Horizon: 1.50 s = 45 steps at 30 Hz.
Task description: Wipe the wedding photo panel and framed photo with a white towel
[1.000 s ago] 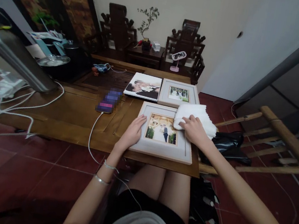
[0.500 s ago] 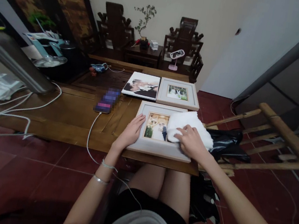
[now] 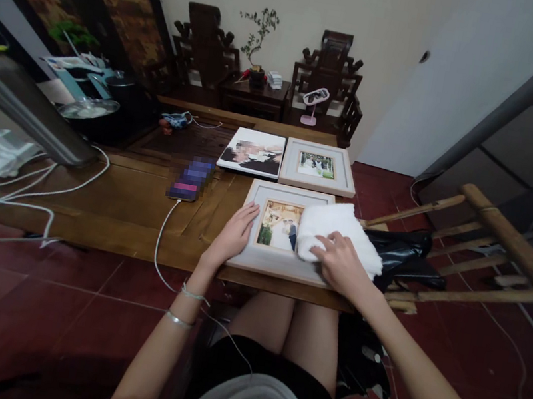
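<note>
A white-framed photo (image 3: 277,194) lies flat at the near edge of the low wooden table (image 3: 129,205). My left hand (image 3: 234,235) rests flat on the frame's left side, fingers stretched out. My right hand (image 3: 342,265) presses a folded white cloth (image 3: 337,231) onto the frame's right half, covering part of the picture. Two more pictures lie farther back: an unframed print (image 3: 252,151) and a second white-framed photo (image 3: 319,167).
A phone (image 3: 191,179) with a white cable lies on the table to the left. A black bag (image 3: 403,258) and bamboo poles (image 3: 507,244) sit at the right. Tangled white cables (image 3: 10,186) and a metal pole (image 3: 22,110) are at the left. Dark wooden chairs (image 3: 326,81) stand at the back.
My right hand has dragged the white cloth from the frame's upper right corner down and toward me across the picture. My left hand has stayed on the frame's left side.
</note>
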Each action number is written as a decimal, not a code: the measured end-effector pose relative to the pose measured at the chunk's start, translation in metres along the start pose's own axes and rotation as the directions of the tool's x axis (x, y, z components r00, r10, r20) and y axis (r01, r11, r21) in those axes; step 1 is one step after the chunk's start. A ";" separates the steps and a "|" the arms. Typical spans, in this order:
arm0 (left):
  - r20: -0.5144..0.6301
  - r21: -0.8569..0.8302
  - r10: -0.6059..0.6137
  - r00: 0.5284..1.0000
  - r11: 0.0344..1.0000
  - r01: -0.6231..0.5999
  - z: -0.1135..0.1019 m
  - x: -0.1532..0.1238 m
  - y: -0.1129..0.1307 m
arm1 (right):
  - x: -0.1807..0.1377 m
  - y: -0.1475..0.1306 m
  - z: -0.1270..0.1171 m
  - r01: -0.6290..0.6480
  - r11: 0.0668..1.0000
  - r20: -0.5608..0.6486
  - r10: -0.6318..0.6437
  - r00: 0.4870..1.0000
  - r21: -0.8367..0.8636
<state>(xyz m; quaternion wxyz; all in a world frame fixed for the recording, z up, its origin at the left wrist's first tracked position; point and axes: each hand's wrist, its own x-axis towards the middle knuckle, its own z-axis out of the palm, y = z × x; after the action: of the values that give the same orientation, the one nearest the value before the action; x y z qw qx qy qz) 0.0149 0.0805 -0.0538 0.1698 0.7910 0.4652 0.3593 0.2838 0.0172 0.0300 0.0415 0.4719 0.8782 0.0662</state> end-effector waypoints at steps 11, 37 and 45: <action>-0.014 -0.001 -0.007 1.000 1.000 0.007 0.000 0.000 0.001 | -0.024 -0.030 -0.012 0.016 0.996 0.060 -0.022 0.998 0.089; -0.040 0.020 -0.002 0.999 1.000 0.003 0.002 0.001 0.000 | 0.088 0.025 0.015 -0.035 0.991 -0.079 0.024 0.997 -0.132; -0.063 0.023 0.003 0.998 1.000 -0.002 0.004 0.001 0.001 | 0.014 -0.037 -0.007 0.159 0.984 0.056 -0.164 0.985 0.078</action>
<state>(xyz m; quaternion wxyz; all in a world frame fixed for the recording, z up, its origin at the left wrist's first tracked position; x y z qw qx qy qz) 0.0183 0.0815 -0.0555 0.1455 0.7817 0.4733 0.3792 0.2450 0.0079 0.0307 0.0570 0.4022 0.9136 0.0157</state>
